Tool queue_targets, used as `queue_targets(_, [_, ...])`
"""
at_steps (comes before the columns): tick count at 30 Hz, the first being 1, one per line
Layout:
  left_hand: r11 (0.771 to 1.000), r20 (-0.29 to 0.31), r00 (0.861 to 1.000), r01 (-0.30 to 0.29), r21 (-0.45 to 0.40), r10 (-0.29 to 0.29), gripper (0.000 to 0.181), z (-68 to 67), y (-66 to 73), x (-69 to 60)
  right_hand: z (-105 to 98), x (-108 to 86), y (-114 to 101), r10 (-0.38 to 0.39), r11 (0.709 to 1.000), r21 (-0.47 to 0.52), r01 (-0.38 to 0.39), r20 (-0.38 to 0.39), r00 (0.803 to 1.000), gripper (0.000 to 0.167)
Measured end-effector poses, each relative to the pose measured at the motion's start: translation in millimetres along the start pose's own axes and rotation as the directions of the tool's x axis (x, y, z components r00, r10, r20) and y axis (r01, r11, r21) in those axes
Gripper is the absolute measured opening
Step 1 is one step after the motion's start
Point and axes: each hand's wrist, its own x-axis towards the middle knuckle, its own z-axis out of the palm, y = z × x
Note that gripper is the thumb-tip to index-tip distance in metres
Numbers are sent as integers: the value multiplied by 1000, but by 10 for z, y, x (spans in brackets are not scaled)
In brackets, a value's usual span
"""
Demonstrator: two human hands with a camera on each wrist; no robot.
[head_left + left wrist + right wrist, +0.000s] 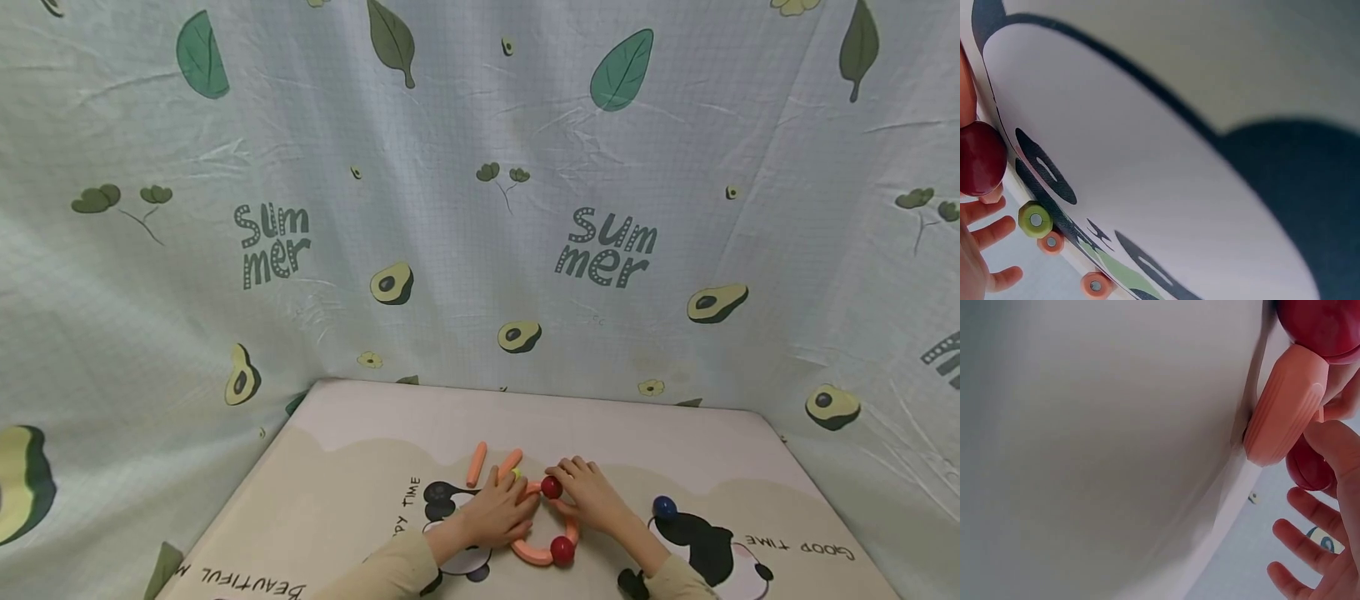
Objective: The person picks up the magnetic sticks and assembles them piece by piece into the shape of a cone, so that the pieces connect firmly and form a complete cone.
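An orange ring of curved pieces (531, 554) with a red ball (551, 487) at its top and another red ball (562, 550) at its lower right lies on the table. My left hand (497, 510) grips the ring's left side, hiding part of it. My right hand (592, 497) pinches the top ball between thumb and finger. At the left wrist view's edge, a red ball (982, 159) is above my left hand (974, 253), its fingers spread. In the right wrist view my right hand (1338, 506) has its thumb by an orange piece (1285, 406) and a red ball (1310, 465).
Two straight orange sticks, one apart (476, 464) and one (511, 462) by my left fingers, lie beyond the ring. A yellow-green piece (1035, 219) is close to them. A blue ball (664, 507) sits to the right on the printed table (337, 483). A patterned curtain (450, 208) hangs behind.
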Motion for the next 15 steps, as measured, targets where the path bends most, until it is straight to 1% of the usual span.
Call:
queue_targets(4, [1000,-21,1000,3,25,-2,38,10,0,3,-4,-25,-3,29,998,-52,-30,-27,999,39])
queue_targets(8, [999,-34,999,3,35,-1,36,2,0,-1,-1,-64,0,41,995,-91,-47,-64,997,33])
queue_targets(12, [999,-42,999,1,34,0,36,-8,1,-3,-17,-104,-12,55,991,-118,-59,-35,998,27])
queue_targets(15, [1000,-46,999,3,26,-2,35,-4,8,-4,-35,-130,-42,59,991,-118,-60,-6,998,25])
